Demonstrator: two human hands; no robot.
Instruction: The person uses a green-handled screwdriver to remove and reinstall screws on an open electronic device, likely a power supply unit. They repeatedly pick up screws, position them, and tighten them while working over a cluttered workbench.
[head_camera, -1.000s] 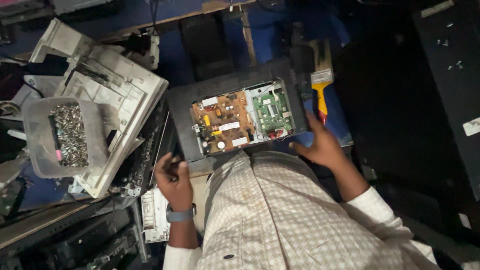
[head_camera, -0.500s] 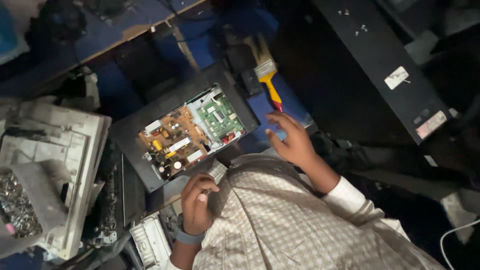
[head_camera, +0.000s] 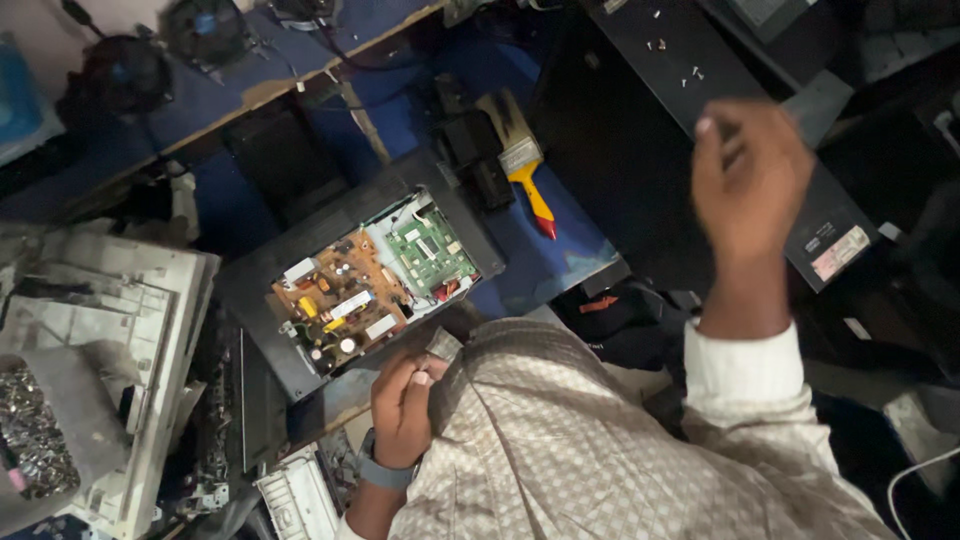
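Open chassis (head_camera: 262, 300), boards exposed, centre-left of frame; long axis running lower left to upper right. Left hand (head_camera: 403, 400) below it, curled on a small grey part (head_camera: 443, 345). Right hand (head_camera: 750, 180) raised upper right, blurred, loosely curled, empty. Brush (head_camera: 524, 165) beyond, handle pointing lower right.

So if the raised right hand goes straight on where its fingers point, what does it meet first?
Probably the long black flat panel lying beyond the right hand; the hand's height above it is unclear.
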